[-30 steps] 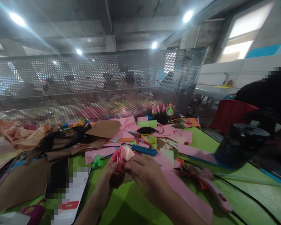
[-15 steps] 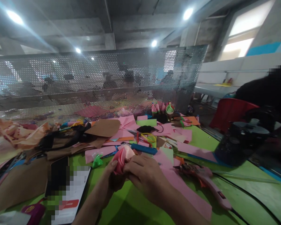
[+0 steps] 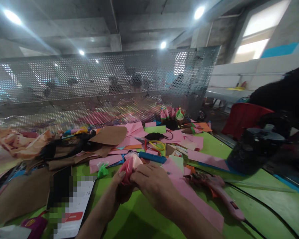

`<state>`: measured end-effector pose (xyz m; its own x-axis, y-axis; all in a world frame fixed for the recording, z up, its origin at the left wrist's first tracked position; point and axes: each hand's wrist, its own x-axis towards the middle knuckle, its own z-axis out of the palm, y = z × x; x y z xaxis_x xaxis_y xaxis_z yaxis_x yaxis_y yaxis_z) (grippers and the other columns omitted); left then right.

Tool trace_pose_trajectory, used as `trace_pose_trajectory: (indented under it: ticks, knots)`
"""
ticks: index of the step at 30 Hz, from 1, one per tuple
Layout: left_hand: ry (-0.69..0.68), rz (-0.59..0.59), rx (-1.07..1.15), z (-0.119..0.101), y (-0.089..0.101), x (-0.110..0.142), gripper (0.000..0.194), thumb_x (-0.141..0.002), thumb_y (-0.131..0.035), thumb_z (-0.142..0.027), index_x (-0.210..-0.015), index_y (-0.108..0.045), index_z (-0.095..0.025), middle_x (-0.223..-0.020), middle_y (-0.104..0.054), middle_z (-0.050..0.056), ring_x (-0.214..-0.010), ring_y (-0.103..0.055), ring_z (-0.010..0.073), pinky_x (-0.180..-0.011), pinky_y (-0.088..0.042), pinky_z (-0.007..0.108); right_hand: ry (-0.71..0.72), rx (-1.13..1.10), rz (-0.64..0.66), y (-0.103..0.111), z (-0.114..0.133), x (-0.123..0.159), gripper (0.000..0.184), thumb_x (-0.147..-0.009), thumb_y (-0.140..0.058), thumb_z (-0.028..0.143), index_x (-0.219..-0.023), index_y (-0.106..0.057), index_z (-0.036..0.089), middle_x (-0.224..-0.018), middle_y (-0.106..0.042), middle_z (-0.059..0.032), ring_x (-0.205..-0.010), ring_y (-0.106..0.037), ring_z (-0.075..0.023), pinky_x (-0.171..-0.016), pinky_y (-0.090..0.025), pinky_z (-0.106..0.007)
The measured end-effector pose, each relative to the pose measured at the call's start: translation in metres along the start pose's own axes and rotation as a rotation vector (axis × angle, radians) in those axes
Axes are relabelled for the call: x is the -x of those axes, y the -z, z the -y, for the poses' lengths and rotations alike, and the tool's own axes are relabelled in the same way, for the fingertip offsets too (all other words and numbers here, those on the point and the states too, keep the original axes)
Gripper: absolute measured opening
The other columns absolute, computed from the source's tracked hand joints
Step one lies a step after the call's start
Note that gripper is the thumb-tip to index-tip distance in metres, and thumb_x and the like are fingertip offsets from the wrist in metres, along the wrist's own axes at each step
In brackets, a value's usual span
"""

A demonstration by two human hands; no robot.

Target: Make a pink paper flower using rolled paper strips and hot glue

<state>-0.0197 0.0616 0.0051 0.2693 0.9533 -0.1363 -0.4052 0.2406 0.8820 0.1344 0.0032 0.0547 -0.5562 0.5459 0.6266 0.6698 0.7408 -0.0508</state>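
Observation:
Between my two hands is a pink, swirled paper craft piece [image 3: 128, 167] with a paler pink part at its upper right. My left hand [image 3: 121, 186] is wrapped round its lower left side, thumb on the front. The fingers of my right hand [image 3: 149, 181] pinch its right edge; their tips are partly hidden. Just behind the piece lies a blue cylindrical tool [image 3: 152, 157]. A green crumpled plastic bit [image 3: 103, 170] sits left of my hands, and a long pink paper strip [image 3: 196, 202] runs along the right of my right forearm.
A pink glue gun [image 3: 221, 192] with a black cord lies on the green table [image 3: 271, 202] at right, near a dark container [image 3: 254, 149]. A phone [image 3: 59, 186] and a lit tablet [image 3: 77, 212] lie at left. Finished paper cones [image 3: 179, 114] stand by the perforated metal screen [image 3: 102, 79].
Both hands stay on the pink piece with almost no visible movement. The whole view has shifted very slightly.

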Motion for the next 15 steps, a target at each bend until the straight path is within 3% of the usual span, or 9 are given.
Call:
trace_pose_trajectory:
  ticks: [3, 5, 9, 15]
  knots:
    - [-0.016, 0.004, -0.009, 0.001, 0.004, -0.006, 0.021, -0.075, -0.073, -0.035, -0.086, -0.071, -0.018, -0.083, -0.072, 0.007, -0.088, -0.067, 0.0279, -0.071, -0.055, 0.034, -0.049, -0.101, -0.021, 0.003, 0.001, 0.000, 0.010, -0.088, -0.062, 0.012, -0.081, -0.062, 0.019, -0.076, -0.065, 0.0003, -0.071, -0.058, -0.0153, -0.065, -0.039, -0.028]
    - [-0.029, 0.019, -0.006, 0.001, 0.008, 0.002, 0.023, -0.067, -0.076, -0.037, -0.078, -0.072, -0.018, -0.074, -0.072, 0.008, -0.082, -0.069, 0.0292, -0.065, -0.054, 0.033, -0.117, -0.273, -0.052, 0.007, 0.001, 0.000, 0.009, -0.086, -0.065, 0.011, -0.088, -0.065, 0.020, -0.082, -0.066, 0.0002, -0.074, -0.060, -0.0141, -0.067, -0.042, -0.025]
    - [-0.062, 0.027, 0.022, -0.004, 0.011, 0.026, 0.036, -0.064, -0.075, -0.045, -0.088, -0.072, -0.019, -0.079, -0.074, 0.008, -0.063, -0.066, 0.0213, -0.049, -0.048, 0.026, -0.249, -0.506, -0.120, 0.014, 0.003, -0.002, 0.014, -0.084, -0.067, 0.010, -0.092, -0.068, 0.021, -0.085, -0.065, -0.0008, -0.072, -0.060, -0.0126, -0.062, -0.044, -0.021]
    - [-0.140, 0.110, 0.104, -0.005, -0.001, 0.033, 0.039, -0.065, -0.076, -0.047, -0.092, -0.070, -0.018, -0.070, -0.071, 0.003, -0.051, -0.059, 0.0123, -0.045, -0.040, 0.019, -0.251, -0.489, -0.151, 0.009, 0.004, -0.001, 0.014, -0.084, -0.065, 0.007, -0.088, -0.069, 0.021, -0.082, -0.066, -0.0017, -0.074, -0.061, -0.0143, -0.063, -0.043, -0.022]
